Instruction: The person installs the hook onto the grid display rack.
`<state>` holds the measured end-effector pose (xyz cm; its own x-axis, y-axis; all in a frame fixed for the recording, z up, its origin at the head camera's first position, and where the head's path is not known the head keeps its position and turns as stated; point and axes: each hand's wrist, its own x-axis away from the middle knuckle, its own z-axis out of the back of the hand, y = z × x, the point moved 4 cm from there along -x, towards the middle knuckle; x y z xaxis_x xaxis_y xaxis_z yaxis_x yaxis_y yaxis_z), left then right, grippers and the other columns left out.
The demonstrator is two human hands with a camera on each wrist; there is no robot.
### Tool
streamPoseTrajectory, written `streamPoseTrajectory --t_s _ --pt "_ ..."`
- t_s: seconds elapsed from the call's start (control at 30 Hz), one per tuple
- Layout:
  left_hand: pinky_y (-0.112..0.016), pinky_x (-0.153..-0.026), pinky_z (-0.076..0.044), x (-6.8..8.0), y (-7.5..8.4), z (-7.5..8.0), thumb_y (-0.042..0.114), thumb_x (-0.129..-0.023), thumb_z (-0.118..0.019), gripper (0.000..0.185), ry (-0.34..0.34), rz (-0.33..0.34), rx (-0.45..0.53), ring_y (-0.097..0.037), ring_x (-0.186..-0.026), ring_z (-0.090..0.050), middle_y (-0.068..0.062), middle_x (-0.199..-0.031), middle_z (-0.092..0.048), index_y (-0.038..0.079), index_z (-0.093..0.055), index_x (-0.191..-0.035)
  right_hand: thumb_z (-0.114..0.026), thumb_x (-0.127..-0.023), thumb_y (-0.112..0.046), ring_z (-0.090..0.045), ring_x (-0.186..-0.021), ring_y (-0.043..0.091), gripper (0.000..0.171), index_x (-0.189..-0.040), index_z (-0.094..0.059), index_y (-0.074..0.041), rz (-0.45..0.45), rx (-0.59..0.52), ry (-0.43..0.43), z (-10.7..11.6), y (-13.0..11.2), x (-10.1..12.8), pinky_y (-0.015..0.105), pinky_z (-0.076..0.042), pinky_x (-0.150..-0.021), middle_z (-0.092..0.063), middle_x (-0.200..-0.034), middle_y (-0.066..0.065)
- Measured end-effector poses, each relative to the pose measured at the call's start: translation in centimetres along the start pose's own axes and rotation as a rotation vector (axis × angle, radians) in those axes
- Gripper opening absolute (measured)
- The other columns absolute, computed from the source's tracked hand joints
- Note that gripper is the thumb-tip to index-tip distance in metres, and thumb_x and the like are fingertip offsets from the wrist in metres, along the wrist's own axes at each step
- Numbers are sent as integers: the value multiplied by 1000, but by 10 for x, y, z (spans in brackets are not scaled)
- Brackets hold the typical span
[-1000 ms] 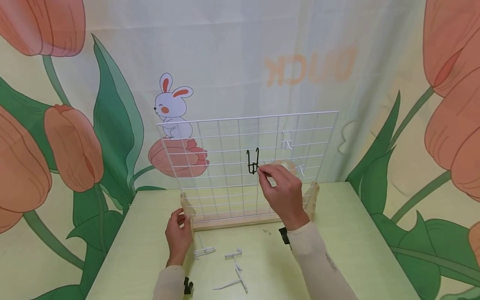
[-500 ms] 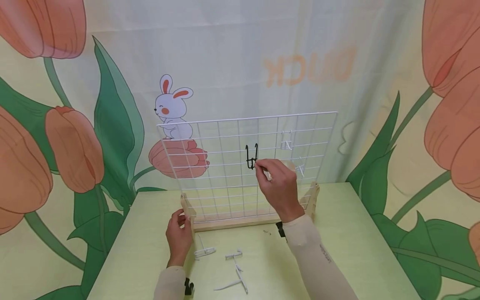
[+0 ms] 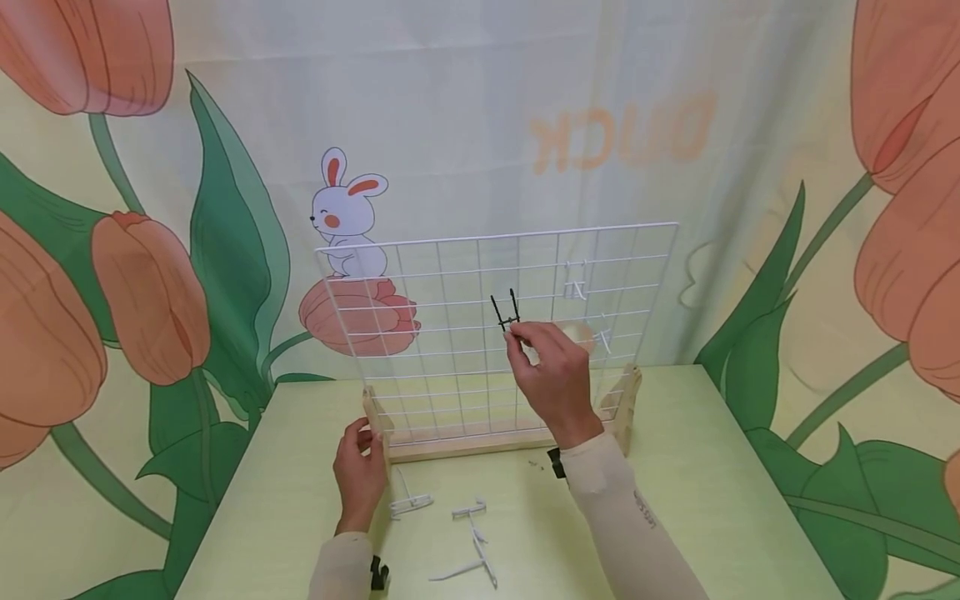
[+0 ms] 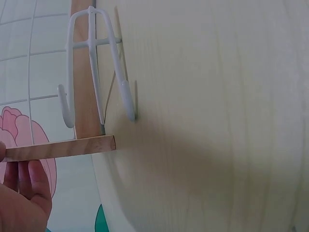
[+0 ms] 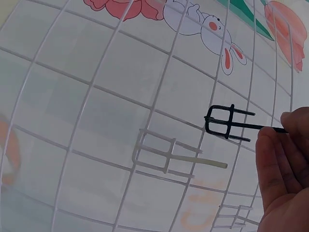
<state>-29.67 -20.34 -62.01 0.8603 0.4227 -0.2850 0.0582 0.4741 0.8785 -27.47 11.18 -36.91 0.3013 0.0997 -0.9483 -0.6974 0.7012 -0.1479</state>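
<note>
A white wire grid panel (image 3: 450, 333) stands upright in a wooden base (image 3: 465, 446) on the yellow-green table (image 3: 712, 500). My right hand (image 3: 551, 375) pinches a black wire hook (image 3: 507, 312) against the grid's middle; in the right wrist view the black hook (image 5: 227, 123) sticks out from my fingertips (image 5: 289, 126) in front of the wires. My left hand (image 3: 358, 475) holds the base's left wooden upright (image 3: 371, 417), and the left wrist view shows the fingers (image 4: 21, 186) under the wooden foot (image 4: 63, 147).
Two white hooks (image 3: 576, 283) hang on the grid's right part, seen also as a white hook (image 5: 166, 154) in the right wrist view. Several loose white hooks (image 3: 468, 537) lie on the table before the base; one white hook (image 4: 91, 72) shows by the upright. A printed backdrop hangs behind.
My right hand has tilted the black hook and shifted it slightly left and up against the grid. The left hand has stayed on the base.
</note>
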Motion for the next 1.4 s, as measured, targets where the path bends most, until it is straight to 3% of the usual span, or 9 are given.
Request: streamPoseTrajectory --t_s 0.57,0.97,1.4 --pt "-52 -95 -61 0 -1 0 12 -107 -61 36 -10 24 -15 -32 -114 -69 -16 -121 -68 9 -57 -143 -88 -86 -13 -78 -81 24 23 -103 -80 1 -54 -58 -13 -4 2 15 39 -66 -75 -81 -96 14" --pt "-52 -95 -61 -1 -3 -1 11 -107 -61 35 -6 17 -17 -32 -114 -69 -16 -121 -68 9 -57 -142 -89 -85 -15 -78 -79 22 22 -100 -80 -2 -111 -77 -17 3 -2 27 38 -66 -75 -80 -93 11" --pt "-53 -94 -61 0 0 0 11 -107 -62 34 -3 9 -7 -33 -113 -70 -17 -120 -68 8 -58 -141 -90 -84 -16 -79 -79 19 22 -100 -81 -5 -212 -104 -49 9 -9 61 37 -66 -75 -81 -94 8"
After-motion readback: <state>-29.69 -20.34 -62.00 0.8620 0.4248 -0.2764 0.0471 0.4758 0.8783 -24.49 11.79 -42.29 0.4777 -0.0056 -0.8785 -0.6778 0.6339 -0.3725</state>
